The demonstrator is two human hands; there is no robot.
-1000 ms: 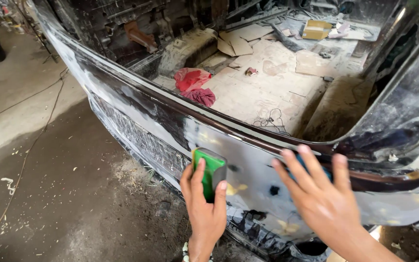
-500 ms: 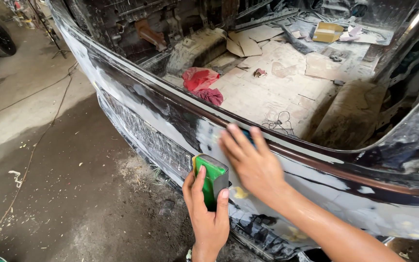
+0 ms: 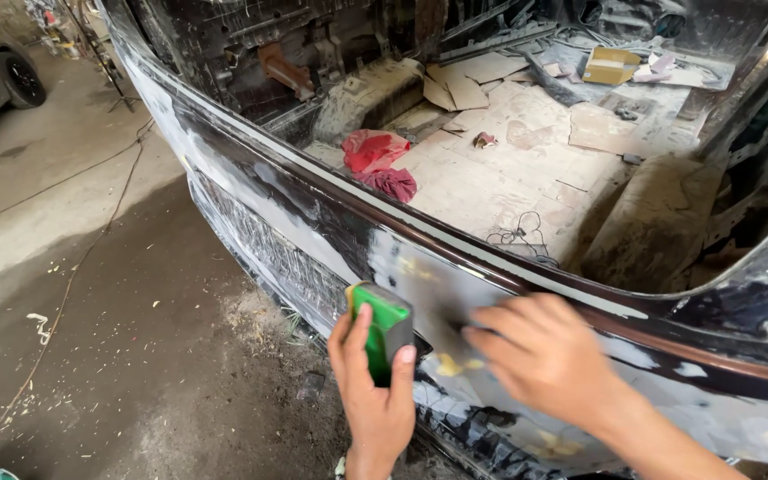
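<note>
My left hand grips a green sanding block with a grey pad, held against the dark rear panel of a stripped car body. My right hand lies flat with fingers apart on the sanded grey and yellow filler patch, just right of the block. The panel shows patches of white and grey where the paint is rubbed off.
Inside the open car shell lie a red cloth, cardboard pieces, loose wires and a small box. A dusty concrete floor spreads to the left, with a cable across it. Another car's wheel is at far left.
My right hand slid from the panel's right side leftward and down onto the filler patch next to the block. The left hand kept the block against the panel.
</note>
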